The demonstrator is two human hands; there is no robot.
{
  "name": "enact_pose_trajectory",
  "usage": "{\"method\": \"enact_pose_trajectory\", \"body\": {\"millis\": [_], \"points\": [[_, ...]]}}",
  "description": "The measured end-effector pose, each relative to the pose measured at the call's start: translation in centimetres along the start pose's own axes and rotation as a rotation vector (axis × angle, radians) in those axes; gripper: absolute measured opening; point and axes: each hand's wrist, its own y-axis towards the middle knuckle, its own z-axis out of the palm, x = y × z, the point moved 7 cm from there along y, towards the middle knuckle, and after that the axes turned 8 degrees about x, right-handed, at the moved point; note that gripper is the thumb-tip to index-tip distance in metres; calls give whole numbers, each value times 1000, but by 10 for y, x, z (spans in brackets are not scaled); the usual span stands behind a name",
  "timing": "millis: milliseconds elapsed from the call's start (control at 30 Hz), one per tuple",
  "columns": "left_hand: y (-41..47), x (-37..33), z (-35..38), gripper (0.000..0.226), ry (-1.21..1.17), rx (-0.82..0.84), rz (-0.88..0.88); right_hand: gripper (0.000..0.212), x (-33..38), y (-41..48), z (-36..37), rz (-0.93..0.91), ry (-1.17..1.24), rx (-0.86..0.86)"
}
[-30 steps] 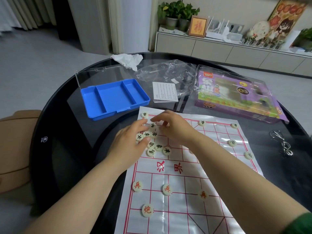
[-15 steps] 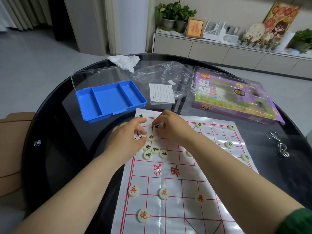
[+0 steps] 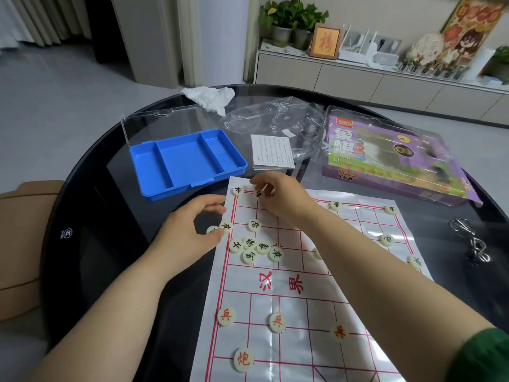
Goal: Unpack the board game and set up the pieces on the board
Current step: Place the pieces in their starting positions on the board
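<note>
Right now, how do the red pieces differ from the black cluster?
The red pieces sit spaced apart on the near half of the board. The black cluster is bunched tight on the far half. Red characters versus dark ones. Both are pale flat discs.

Left hand [image 3: 190,230] and right hand [image 3: 283,199] bare, both forearms bare too. Clothing I can see: a dark green sleeve [image 3: 484,357], plain soft fabric with a rounded hem, on my right arm at the near right corner.
</note>
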Motion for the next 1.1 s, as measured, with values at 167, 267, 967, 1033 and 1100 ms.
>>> {"method": "enact_pose_trajectory", "body": {"millis": [167,267,967,1033,1100], "points": [[-2,2,-2,45,91,13,-9,46,-1,-3,-1,-7,42,8],[-1,0,1,45,155,16,14,44,3,-14,-7,-33,71,-22],[-17,1,-21,13,306,-166,3,29,58,-22,27,-238,-371,193],[-16,0,-21,14,310,-154,6,27,56,-25,13,-233,-336,132],[-15,1,-19,14,330,-127,16,24,50,-34,-12,-220,-260,18]]}}
